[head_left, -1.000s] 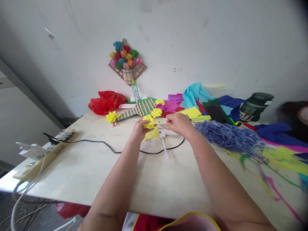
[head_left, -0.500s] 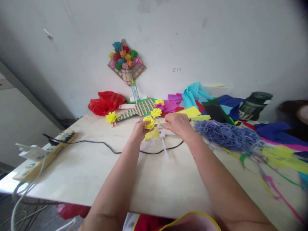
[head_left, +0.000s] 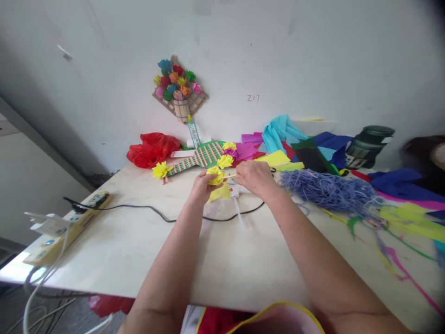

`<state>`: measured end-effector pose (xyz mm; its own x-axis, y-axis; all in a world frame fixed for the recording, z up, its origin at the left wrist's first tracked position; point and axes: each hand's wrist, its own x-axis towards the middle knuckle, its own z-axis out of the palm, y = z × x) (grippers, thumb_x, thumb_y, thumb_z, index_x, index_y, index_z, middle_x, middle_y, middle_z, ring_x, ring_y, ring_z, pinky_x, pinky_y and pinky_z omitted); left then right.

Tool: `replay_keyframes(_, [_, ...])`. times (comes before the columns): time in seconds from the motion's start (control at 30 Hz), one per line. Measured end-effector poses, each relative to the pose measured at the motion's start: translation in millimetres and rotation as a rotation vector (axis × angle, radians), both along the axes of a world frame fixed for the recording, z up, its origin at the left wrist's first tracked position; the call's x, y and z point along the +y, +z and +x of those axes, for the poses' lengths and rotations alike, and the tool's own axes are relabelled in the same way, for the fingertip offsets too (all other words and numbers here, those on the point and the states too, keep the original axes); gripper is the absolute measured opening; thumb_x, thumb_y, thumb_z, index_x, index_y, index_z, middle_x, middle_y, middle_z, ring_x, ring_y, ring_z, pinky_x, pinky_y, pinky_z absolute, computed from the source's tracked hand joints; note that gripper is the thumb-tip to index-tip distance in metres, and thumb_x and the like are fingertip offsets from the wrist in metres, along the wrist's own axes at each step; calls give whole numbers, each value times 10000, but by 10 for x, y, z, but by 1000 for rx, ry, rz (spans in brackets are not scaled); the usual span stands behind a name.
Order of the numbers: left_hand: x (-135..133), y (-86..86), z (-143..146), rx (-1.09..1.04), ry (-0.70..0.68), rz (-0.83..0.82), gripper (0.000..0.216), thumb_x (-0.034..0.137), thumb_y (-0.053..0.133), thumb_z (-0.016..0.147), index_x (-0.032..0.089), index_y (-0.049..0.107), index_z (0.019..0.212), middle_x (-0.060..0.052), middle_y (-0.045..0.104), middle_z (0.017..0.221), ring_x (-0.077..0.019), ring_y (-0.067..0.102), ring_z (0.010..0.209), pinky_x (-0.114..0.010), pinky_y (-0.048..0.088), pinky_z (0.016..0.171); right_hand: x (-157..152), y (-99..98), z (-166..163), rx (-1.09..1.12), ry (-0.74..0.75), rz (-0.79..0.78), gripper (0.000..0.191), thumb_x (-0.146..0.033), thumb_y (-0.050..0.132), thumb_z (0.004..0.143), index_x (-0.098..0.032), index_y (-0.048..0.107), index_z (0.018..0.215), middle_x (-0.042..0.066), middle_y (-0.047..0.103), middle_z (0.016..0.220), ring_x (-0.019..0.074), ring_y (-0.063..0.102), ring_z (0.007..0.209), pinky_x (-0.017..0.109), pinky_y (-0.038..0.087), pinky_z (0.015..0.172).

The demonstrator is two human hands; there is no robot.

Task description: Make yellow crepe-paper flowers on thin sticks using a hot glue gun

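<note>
My left hand (head_left: 200, 187) pinches a yellow paper flower (head_left: 216, 176) above the table. My right hand (head_left: 255, 178) is closed on a thin wooden stick (head_left: 230, 176) whose tip meets the flower. Under the hands lie a yellow paper scrap (head_left: 219, 193) and a white glue gun (head_left: 235, 192) with a black cable (head_left: 153, 209). Behind them rests a green and pink striped paddle shape (head_left: 200, 157) with more yellow and pink flowers (head_left: 227, 155) on it.
A power strip (head_left: 66, 223) sits at the left table edge. A red plastic bag (head_left: 151, 148), coloured paper sheets (head_left: 281, 139), a pile of blue string (head_left: 327, 190) and a dark jar (head_left: 368, 146) crowd the back and right. A flower basket craft (head_left: 179, 90) hangs on the wall.
My right hand has slid a little left along the stick toward the flower. The view has tilted slightly.
</note>
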<state>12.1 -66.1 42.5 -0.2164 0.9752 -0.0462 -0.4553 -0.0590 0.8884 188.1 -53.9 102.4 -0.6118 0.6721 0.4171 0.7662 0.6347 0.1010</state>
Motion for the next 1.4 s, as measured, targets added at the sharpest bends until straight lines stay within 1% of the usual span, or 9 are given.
replay_keyframes(0.1, [2, -7, 4, -2, 1, 13, 288, 107, 631, 600, 120, 563, 879, -57, 673, 790, -198, 688, 679, -257, 558, 556, 9, -28, -14, 13, 10, 7, 209, -246, 501, 873, -161, 692, 889, 104, 704, 899, 215, 618, 861, 283, 330, 626])
replay_keyframes(0.27, [1, -11, -1, 0, -10, 8, 290, 106, 616, 617, 123, 573, 903, -73, 679, 830, -204, 689, 714, -285, 566, 599, 78, -46, 6, -24, -19, -79, 288, -345, 482, 900, -168, 708, 893, 104, 715, 885, 219, 638, 832, 284, 335, 634])
replay_keyframes(0.4, [-5, -6, 3, -3, -29, -7, 320, 98, 606, 618, 120, 572, 935, -85, 681, 847, -214, 689, 729, -293, 568, 604, 110, -53, 32, -25, -19, -105, 310, -359, 465, 906, -172, 711, 901, 102, 718, 876, 220, 642, 822, 286, 332, 641])
replay_keyframes(0.6, [-18, 12, 4, -48, -51, -17, 310, 97, 592, 625, 125, 573, 932, -85, 689, 866, -212, 692, 741, -271, 567, 588, 160, -105, 36, 116, 20, -113, 233, -304, 513, 872, -187, 714, 865, 64, 720, 881, 181, 626, 827, 269, 320, 646])
replay_keyframes(0.83, [-37, 21, -4, -66, -89, -12, 290, 112, 600, 639, 116, 584, 929, -99, 692, 895, -212, 692, 772, -256, 571, 591, 287, -195, 94, 256, 43, -274, 242, -383, 551, 834, -208, 713, 794, 13, 711, 784, 136, 594, 708, 240, 301, 592])
replay_keyframes(0.9, [-32, 16, -2, -62, -93, -21, 291, 108, 602, 631, 118, 578, 921, -99, 692, 888, -215, 693, 767, -259, 574, 587, 273, -176, 106, 241, 35, -255, 223, -371, 559, 825, -212, 711, 786, 10, 711, 783, 140, 597, 716, 242, 302, 595])
replay_keyframes(1.13, [-18, 2, 1, -63, -87, -36, 324, 102, 594, 617, 133, 562, 938, -97, 691, 893, -219, 696, 765, -274, 578, 598, 101, -59, 33, 89, 4, -65, 207, -279, 525, 854, -179, 706, 843, 72, 713, 867, 187, 619, 832, 275, 312, 631])
replay_keyframes(1.27, [-31, 22, 7, -81, -66, -51, 347, 98, 583, 616, 136, 549, 960, -97, 692, 879, -221, 698, 762, -272, 575, 599, 127, -102, 13, 113, 25, -102, 206, -306, 544, 849, -180, 707, 835, 65, 710, 858, 178, 610, 822, 266, 307, 625])
replay_keyframes(1.4, [-33, 28, 11, -105, -92, -52, 327, 95, 579, 629, 125, 542, 953, -116, 698, 891, -230, 700, 768, -265, 572, 589, 245, -199, 57, 246, 51, -235, 235, -364, 550, 829, -200, 712, 780, 24, 686, 743, 141, 568, 698, 243, 289, 588])
